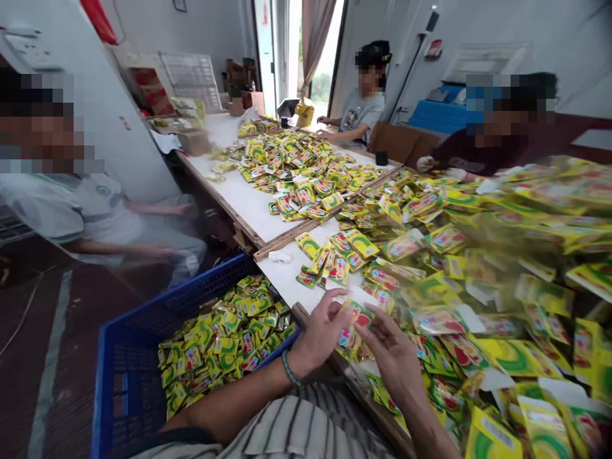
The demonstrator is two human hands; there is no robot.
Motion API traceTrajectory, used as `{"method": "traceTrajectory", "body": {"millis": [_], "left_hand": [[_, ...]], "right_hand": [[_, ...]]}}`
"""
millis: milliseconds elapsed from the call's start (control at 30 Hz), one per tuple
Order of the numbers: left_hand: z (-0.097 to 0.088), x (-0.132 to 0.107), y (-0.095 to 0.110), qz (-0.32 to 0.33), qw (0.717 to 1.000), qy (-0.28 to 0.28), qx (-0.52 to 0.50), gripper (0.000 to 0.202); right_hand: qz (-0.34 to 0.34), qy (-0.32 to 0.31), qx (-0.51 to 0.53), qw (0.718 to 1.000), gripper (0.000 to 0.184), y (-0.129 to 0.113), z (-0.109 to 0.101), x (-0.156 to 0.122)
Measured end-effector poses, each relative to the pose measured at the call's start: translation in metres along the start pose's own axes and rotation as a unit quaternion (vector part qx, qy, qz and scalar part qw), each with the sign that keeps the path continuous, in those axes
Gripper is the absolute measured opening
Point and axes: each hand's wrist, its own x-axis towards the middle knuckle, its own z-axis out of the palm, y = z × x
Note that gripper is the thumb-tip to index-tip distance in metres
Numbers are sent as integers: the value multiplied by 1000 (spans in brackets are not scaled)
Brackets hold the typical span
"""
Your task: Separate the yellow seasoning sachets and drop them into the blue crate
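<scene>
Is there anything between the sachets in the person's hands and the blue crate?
Yes: the left hand beside the sachets, then the wooden table edge and the rim of the blue plastic crate.

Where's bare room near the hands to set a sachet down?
Bare white tabletop lies ahead of the left hand, between the wooden rail and a small cluster of yellow foil sachets. Another white strip runs along the far table's left edge. Crowded: the sachet heap right of the right hand, and the blue plastic crate.
</scene>
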Motion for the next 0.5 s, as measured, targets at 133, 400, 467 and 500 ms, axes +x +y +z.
{"method": "traceTrajectory", "body": {"millis": [133,400,467,500], "left_hand": [[-6,-8,5,13,988,-103,111,49],[-20,-7,2,-31,966,-181,184,45],[-17,-7,-3,-32,975,-163,150,45],[-15,-8,-5,-31,981,-145,123,46]], "right_hand": [[44,47,64,996,57,0,-2,-4],[62,-18,76,995,39,3,-8,-13],[54,-7,55,997,53,4,-9,-11],[44,0,13,999,60,4,-10,-10]]}}
